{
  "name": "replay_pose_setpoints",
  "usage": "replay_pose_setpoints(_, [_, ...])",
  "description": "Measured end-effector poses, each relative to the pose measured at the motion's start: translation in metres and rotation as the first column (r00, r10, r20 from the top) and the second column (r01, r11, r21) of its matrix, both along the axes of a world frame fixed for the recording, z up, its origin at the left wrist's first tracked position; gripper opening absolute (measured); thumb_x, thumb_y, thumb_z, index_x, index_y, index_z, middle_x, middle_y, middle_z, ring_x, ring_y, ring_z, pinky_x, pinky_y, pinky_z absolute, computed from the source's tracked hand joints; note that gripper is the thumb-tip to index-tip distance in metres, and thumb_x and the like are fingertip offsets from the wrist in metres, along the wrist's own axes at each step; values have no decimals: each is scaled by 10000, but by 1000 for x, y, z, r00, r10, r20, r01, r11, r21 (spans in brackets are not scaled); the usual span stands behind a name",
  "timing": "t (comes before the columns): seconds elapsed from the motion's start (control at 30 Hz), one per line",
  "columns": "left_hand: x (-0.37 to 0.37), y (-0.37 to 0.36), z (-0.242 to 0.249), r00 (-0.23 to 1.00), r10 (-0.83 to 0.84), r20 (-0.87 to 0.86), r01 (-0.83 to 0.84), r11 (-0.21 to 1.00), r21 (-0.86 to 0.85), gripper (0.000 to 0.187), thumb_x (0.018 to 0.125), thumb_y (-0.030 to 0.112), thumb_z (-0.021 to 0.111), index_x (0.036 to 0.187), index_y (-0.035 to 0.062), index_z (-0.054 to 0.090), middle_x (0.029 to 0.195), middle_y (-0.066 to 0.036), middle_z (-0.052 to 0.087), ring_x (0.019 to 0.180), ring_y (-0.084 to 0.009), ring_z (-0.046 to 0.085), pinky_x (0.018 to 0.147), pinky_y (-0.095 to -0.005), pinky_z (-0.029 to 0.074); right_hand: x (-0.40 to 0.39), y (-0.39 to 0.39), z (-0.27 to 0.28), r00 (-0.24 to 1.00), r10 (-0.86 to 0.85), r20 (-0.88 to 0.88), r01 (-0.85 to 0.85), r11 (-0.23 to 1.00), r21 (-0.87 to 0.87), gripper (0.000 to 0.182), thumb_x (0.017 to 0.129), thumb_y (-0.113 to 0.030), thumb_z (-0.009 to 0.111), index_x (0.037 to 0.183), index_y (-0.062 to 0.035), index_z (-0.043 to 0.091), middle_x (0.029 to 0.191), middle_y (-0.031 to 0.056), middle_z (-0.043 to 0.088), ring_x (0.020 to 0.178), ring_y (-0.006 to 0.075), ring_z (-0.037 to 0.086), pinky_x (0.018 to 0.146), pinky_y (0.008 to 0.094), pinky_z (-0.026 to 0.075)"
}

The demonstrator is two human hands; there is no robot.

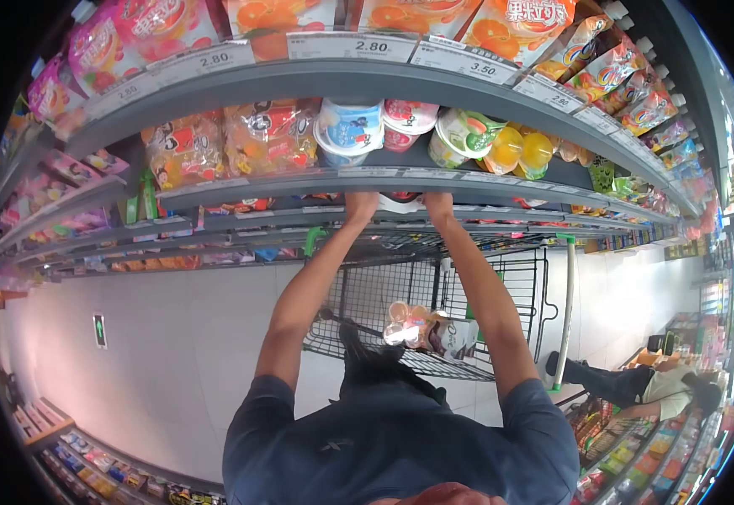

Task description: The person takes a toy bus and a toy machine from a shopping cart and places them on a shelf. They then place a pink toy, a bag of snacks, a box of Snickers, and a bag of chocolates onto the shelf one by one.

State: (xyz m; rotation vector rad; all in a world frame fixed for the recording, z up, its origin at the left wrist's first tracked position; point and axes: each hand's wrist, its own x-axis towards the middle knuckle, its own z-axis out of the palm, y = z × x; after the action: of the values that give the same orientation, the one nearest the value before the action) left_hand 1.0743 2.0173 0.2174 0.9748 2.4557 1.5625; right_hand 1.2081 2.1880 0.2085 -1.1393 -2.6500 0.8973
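Both my arms reach forward to a shelf below the row of cups. My left hand (362, 205) is at the left side of a white and dark container (400, 202), and my right hand (437, 204) is at its right side. The shelf edge above hides the container's upper part and most of my fingers. Just above stand a blue and white cup (348, 130), a pink and white cup (409, 122) and a green and white cup (464, 136).
Beneath my arms is a wire shopping cart (384, 290) with a brown bag (453, 337) and clear-lidded cups inside. Priced pouches line the upper shelf (291, 74). Another person (661, 391) is at the lower right beside more shelves. A green sign (100, 332) marks the floor at left.
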Motion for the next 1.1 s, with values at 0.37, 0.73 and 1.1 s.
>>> replay_pose_setpoints(0.37, [20, 2, -16, 963, 91, 254, -58, 989, -136, 185, 862, 118, 555, 889, -32, 659, 910, -276, 645, 911, -448, 600, 853, -507, 443, -24, 28, -81, 988, 122, 92, -149, 899, 412, 287, 916, -179, 529, 1160, -73, 636, 1211, 171, 614, 1133, 331, 572, 944, 413, 446])
replay_pose_setpoints(0.73, [119, -36, -17, 999, 31, 39, -31, 1000, -6, 626, 898, 84, 532, 1422, -96, 241, 1432, -308, 319, 1298, -438, 361, 1063, -439, 330, 186, -87, -55, 781, -433, -450, 46, 759, -650, 293, 908, -54, 572, 1196, -19, 526, 1091, 77, 643, 918, 183, 623, 764, 284, 505])
replay_pose_setpoints(1.1, [361, -147, -168, 629, -449, 635, 736, 607, -299, 305, 873, 211, 532, 1123, 41, 574, 976, -276, 634, 955, -436, 613, 813, -502, 490, 450, -129, -150, 866, -356, 350, 439, 878, -193, 451, 802, -187, 634, 1206, -15, 531, 1124, 250, 615, 1083, 409, 573, 905, 481, 470])
